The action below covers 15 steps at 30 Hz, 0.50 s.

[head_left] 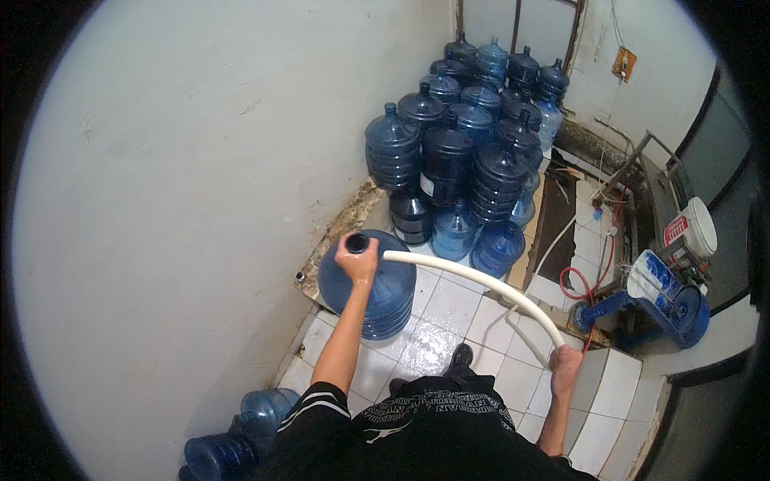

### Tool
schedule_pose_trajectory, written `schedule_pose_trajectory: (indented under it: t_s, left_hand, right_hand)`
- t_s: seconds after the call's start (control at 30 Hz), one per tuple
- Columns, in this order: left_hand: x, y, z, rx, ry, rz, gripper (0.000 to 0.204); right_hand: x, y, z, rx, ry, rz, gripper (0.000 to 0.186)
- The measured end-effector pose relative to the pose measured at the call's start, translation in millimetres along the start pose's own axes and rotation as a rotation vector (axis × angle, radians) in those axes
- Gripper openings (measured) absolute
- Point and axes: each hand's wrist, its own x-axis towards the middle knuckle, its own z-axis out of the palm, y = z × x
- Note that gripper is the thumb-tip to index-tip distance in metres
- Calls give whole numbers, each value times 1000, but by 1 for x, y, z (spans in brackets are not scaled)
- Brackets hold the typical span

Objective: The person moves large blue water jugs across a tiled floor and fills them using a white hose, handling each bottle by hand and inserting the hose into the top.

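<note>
A large blue water jug [389,289] stands on the wet tiled floor beside the wall. My left hand [358,260] is closed around its neck, and the dark round mouth shows between thumb and fingers. At the right, my right hand [565,369] grips a thick cream-coloured hose [481,276]. From there the hose arches up and left, its free end just right of my left hand and over the jug's shoulder. Whether that end touches the jug, I cannot tell. No water stream is visible at it.
Many blue jugs [447,152] are stacked at the back, some on top of others. More jugs [216,455] lie at the lower left. Along the right are a metal frame [642,160], a white bucket [694,228], a blue container [690,317] and a thin red hose [571,274].
</note>
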Motion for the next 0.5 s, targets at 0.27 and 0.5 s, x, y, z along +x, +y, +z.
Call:
schedule_pose_trajectory:
  t_s: [0.27,0.5]
  left_hand:
    - [-71,6,50,191,-542,155,36]
    - [-85,25,92,422,-625,-20,40]
  right_hand:
    - [32,12,5,-216,65,81,50]
    - [78,25,-25,-334,45,73,44]
